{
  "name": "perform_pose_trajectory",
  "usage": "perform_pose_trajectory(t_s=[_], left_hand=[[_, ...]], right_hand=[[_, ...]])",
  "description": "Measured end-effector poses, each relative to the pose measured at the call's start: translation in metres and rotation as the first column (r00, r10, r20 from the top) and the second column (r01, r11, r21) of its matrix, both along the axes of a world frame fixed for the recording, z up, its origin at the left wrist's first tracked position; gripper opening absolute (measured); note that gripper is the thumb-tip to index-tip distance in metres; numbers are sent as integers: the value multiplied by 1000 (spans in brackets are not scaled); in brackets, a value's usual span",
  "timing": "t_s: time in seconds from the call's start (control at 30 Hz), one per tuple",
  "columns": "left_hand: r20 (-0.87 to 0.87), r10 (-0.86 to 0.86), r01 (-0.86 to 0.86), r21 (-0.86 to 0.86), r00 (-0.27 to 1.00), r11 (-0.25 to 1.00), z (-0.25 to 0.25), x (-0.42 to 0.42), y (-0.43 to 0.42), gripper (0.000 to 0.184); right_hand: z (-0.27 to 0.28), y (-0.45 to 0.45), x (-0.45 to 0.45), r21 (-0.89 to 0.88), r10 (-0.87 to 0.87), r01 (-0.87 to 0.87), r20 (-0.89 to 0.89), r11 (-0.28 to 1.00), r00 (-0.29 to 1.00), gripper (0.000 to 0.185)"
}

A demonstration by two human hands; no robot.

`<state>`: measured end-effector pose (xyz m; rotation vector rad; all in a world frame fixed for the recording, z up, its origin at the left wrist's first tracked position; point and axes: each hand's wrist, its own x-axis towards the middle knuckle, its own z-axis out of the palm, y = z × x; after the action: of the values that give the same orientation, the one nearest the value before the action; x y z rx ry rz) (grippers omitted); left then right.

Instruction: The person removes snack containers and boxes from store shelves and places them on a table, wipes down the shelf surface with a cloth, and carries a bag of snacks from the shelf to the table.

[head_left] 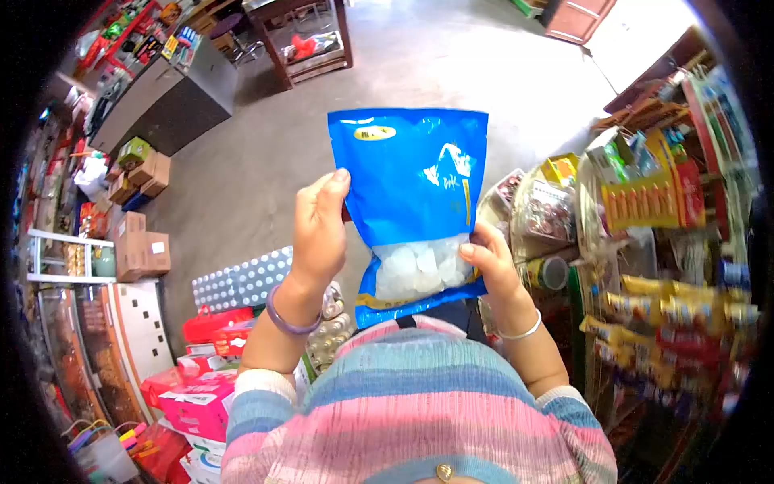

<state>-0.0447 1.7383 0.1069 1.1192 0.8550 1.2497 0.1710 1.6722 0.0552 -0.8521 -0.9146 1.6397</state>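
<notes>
A blue bag of rock sugar (411,181) is held upright in front of my body, with whitish lumps showing through a clear window near its lower end. On its left edge, my left hand (320,230) is closed, thumb at the front and the other fingers mostly hidden behind the bag. My right hand (496,262) grips the lower right edge, its thumb lying over the front beside the window. White print and a small yellow oval label mark the blue upper part.
Shelves of packaged goods (645,202) stand close on the right. At left are cardboard boxes (143,246), a grey counter (173,101) and a white rack (68,256). Pink and red boxes (201,399) are stacked at lower left. A wooden table (318,68) stands ahead on the concrete floor.
</notes>
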Motion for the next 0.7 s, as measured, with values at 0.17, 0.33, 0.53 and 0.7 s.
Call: perform_pose_trajectory(t_s=[0.17, 0.33, 0.53, 0.7], left_hand=[[-50, 136, -136, 15, 989, 991, 32, -15, 70, 31], [67, 313, -310, -52, 947, 949, 28, -36, 155, 30], [121, 378, -366, -105, 918, 924, -4, -124, 196, 31], [156, 410, -384, -173, 899, 907, -39, -162, 352, 33]], right_hand=[[24, 97, -14, -6, 93, -94, -83, 996, 992, 44], [29, 207, -40, -21, 214, -217, -100, 976, 972, 43], [22, 265, -118, -70, 324, -330, -88, 941, 942, 42], [-14, 429, -162, -150, 358, -373, -115, 916, 927, 42]])
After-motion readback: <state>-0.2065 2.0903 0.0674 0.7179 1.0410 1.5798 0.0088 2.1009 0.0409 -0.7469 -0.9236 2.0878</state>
